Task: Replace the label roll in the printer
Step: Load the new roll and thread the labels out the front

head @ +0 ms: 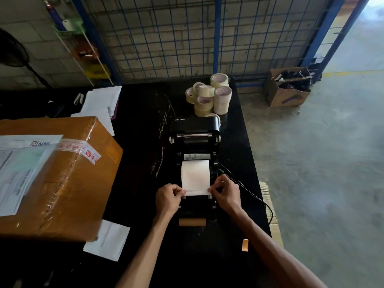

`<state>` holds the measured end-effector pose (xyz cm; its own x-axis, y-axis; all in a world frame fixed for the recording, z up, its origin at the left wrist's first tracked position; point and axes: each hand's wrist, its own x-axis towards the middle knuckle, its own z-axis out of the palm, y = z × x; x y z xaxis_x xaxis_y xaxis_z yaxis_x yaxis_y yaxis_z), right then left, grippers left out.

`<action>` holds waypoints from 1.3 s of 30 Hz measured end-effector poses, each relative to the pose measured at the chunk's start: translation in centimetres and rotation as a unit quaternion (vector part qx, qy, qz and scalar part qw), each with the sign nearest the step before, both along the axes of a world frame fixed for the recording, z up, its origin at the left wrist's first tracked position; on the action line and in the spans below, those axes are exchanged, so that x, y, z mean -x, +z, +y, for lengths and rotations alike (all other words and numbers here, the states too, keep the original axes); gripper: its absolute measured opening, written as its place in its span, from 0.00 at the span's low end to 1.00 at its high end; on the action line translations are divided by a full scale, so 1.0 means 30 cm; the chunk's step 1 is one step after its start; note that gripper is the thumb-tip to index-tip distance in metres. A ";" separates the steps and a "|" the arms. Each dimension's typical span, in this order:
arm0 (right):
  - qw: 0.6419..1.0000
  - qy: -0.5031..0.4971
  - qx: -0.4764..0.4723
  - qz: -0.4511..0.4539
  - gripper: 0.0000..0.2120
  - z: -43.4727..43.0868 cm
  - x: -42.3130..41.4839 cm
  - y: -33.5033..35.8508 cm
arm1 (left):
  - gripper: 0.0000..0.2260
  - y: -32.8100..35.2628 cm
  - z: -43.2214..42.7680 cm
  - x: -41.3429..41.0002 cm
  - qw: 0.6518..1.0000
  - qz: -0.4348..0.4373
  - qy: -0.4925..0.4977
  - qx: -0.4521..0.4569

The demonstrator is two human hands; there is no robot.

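A black label printer [194,125] stands open on the black table [141,125], its lid tipped back. A white label roll [195,173] sits in its bay, and a strip of paper is drawn out toward me. My left hand [169,196] pinches the strip's left corner. My right hand [225,194] pinches its right corner. Both hold the paper's edge over the printer's front slot. A bare brown cardboard core [192,222] lies on the table just in front of the printer.
A large taped cardboard box [62,183] with papers on it fills the left. A stack of clear tape rolls [209,96] stands behind the printer. A black cable [259,198] trails off to the right. Loose sheets [108,240] lie nearby. The table's right edge drops to concrete floor.
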<state>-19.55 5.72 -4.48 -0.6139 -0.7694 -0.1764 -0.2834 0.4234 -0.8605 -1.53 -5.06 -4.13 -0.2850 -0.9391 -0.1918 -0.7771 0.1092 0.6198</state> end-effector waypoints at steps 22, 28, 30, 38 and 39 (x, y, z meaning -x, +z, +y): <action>0.989 0.044 -0.060 0.124 0.14 -0.047 0.010 -0.052 | 0.09 -0.042 -0.039 0.007 0.993 -0.075 -0.069 0.059; 0.981 0.072 -0.120 0.133 0.13 -0.089 0.029 -0.025 | 0.09 -0.049 0.108 0.011 0.974 -0.091 -0.056 0.200; 0.974 0.079 -0.163 0.139 0.14 -0.109 0.029 -0.012 | 0.12 -0.067 0.167 0.006 0.964 -0.096 -0.112 0.222; 0.954 0.092 -0.242 0.147 0.20 -0.147 0.028 0.023 | 0.29 -0.126 0.243 0.009 0.948 -0.157 -0.235 0.149; 0.958 0.083 -0.228 0.150 0.20 -0.133 0.022 0.022 | 0.29 -0.127 0.245 0.008 0.946 -0.164 -0.237 0.149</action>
